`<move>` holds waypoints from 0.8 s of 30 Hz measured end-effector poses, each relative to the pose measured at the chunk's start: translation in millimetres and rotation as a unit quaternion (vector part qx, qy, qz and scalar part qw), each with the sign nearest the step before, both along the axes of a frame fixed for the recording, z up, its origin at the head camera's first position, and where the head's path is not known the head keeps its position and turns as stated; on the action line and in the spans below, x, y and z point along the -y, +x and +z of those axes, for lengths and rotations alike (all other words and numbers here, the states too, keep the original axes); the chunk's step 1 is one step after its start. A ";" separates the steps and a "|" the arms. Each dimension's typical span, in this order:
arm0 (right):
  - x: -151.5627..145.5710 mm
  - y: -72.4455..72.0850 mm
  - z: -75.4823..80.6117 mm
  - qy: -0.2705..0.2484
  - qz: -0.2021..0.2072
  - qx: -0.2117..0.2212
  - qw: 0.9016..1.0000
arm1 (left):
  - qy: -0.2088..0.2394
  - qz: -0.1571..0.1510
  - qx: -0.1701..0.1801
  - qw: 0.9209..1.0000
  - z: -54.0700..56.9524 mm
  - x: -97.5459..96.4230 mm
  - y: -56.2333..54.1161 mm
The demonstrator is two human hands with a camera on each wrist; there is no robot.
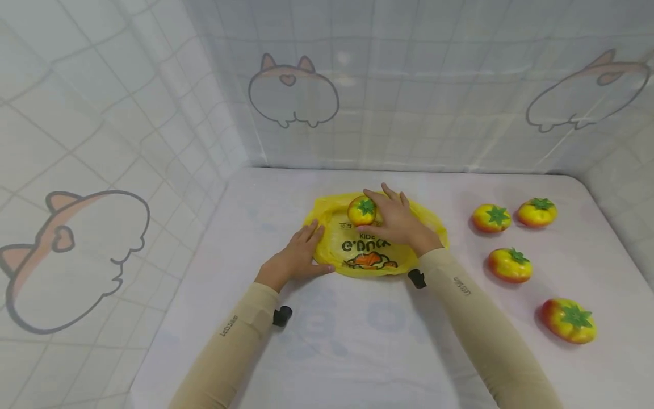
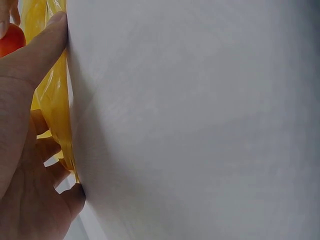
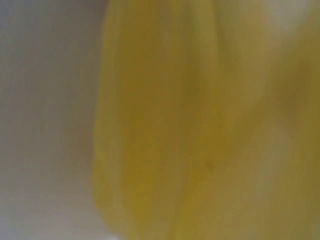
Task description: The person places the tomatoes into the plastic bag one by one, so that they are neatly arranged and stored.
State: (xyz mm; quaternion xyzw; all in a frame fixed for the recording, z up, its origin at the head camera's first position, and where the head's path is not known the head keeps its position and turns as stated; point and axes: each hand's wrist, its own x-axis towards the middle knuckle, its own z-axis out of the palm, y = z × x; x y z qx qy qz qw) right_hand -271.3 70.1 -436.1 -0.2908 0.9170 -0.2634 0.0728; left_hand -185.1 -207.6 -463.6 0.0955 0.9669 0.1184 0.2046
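A yellow plastic bag (image 1: pixel 332 244) with printed lettering and an orange-and-black picture lies on the table, its edges spread around a flat middle. My right hand (image 1: pixel 398 218) reaches over it and holds a red-and-yellow toy tomato (image 1: pixel 362 211) with a green leafy top between thumb and index finger; the other fingers extend away. At the bag's left edge rests my left hand (image 1: pixel 298 255), fingers spread and thumb out. The left wrist view shows its thumb (image 2: pixel 47 45) along the yellow plastic. Blurred bag film (image 3: pixel 165 125) fills much of the right wrist view.
Several more toy tomatoes lie on the right side of the table: one (image 1: pixel 491 218) beside another (image 1: pixel 536 212) at the back, one (image 1: pixel 510 264) in the middle, one (image 1: pixel 568 321) nearer the front. White tiled-pattern curtains (image 1: pixel 409 113) stand behind and at the sides of the white table (image 1: pixel 347 352).
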 end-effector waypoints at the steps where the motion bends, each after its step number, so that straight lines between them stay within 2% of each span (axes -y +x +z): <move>1: 1.8 -0.1 -0.9 0.000 -0.002 -0.001 1.000 | 0.002 0.001 0.001 1.000 0.4 -0.1 0.1; 10: 14.8 -2.1 -8.8 0.008 -0.001 -0.015 1.000 | 0.001 -0.015 -0.007 1.000 -2.5 1.3 -1.6; 24: 33.4 0.6 -18.8 0.040 0.004 -0.015 0.999 | 0.003 -0.006 -0.001 1.000 -1.7 1.6 0.0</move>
